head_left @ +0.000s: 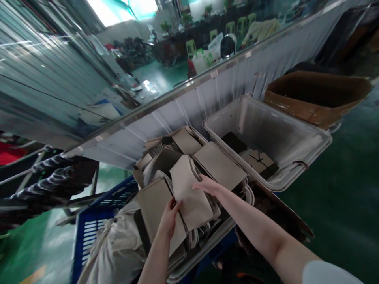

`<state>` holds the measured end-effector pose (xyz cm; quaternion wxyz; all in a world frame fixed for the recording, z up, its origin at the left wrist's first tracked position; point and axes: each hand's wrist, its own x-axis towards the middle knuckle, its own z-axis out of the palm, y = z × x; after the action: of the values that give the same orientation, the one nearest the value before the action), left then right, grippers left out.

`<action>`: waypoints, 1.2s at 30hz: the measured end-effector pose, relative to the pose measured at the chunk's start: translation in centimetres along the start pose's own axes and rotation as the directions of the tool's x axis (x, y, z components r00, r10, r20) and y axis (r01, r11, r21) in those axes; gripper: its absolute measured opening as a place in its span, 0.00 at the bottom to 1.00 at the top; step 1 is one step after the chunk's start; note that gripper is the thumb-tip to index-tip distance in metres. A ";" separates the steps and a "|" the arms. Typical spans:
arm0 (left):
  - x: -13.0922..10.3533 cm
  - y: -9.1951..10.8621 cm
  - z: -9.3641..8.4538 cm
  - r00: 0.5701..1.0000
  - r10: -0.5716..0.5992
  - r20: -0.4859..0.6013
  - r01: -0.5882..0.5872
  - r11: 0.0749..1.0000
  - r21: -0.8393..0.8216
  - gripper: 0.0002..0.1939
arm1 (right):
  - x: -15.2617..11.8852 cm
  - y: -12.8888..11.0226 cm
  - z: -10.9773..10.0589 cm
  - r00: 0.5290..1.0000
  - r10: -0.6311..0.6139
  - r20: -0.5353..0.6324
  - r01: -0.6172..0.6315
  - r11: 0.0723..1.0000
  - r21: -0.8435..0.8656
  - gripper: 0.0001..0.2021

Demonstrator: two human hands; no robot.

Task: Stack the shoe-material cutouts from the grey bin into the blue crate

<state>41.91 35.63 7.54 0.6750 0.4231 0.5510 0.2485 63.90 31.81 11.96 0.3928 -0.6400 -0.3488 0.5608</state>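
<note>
Taking the held stack as the dial's centre, the materials are mostly matte and board-like: flat, pale sheets piled in a rounded-rim tub (204, 245), with a neighbouring stack (220, 163) between one and two o'clock and another (156, 207) toward eight. Rumpled, soft cloth (121, 240) sags at eight, against a slotted blue plastic crate (79, 240) farther out. Ribbed wall panels (189, 108) run across at twelve.

At two o'clock stands a scuffed, pale plastic bin (296, 140) with a tan piece (259, 161) bearing dark strokes at its bottom; beyond it, an open brown cardboard box (310, 114). The right forearm crosses the tub's rim at four, hiding part of what lies beneath.

The pale stack (192, 197) itself sits on top of the pile in the tub: smooth-faced, grey-beige, slightly bent, with layered edges along its right side. The right hand (209, 185) grips its upper right edge, thumb across the face; the left hand (169, 221) pinches the left edge, thumb on top, its other fingers partly hidden.
</note>
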 end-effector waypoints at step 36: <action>-17.0 -4.1 -16.5 0.995 -0.081 -0.058 0.038 0.851 -0.523 0.42 | -14.0 -15.4 5.1 0.751 -0.098 0.653 0.620 0.444 -0.647 0.15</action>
<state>21.08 24.76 12.59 0.7497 0.1971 0.5017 0.3839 56.94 26.89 31.64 0.0399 -0.4716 -0.7987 0.3716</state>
